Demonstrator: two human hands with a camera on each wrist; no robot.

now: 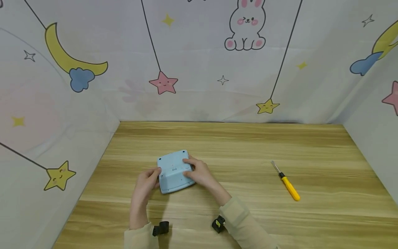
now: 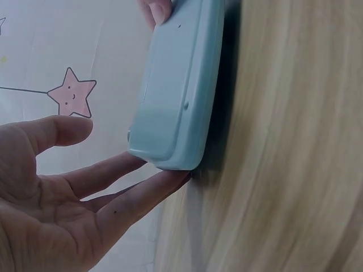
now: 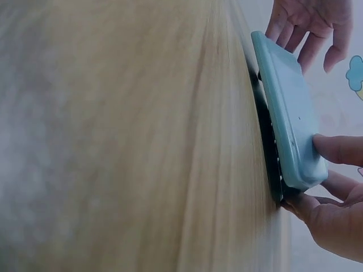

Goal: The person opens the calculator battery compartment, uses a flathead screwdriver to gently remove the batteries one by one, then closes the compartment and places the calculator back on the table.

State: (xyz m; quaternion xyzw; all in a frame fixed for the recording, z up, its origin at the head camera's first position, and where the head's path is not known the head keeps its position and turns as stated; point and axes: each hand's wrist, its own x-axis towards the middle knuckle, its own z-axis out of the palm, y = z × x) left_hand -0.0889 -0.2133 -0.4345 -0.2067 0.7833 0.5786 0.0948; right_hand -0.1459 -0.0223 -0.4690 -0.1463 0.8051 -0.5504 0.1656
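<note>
A light-blue calculator (image 1: 172,168) is held low over the table, its back up, with small screw holes and dark feet showing. My right hand (image 1: 201,173) pinches its right edge, thumb on the back and fingers underneath, as the right wrist view shows at the near end of the calculator (image 3: 292,113). On the other side, my left hand (image 1: 144,181) touches the left edge. In the left wrist view the fingers of the left hand (image 2: 62,192) reach out fairly straight against the calculator's end, with the thumb held away from it. The key side faces down, mostly hidden.
A screwdriver (image 1: 290,186) with a yellow handle lies on the right part of the wooden table (image 1: 236,145). A patterned white cloth (image 1: 199,62) hangs behind the table and along both sides. Dark wrist mounts (image 1: 161,228) stick out near the sleeves.
</note>
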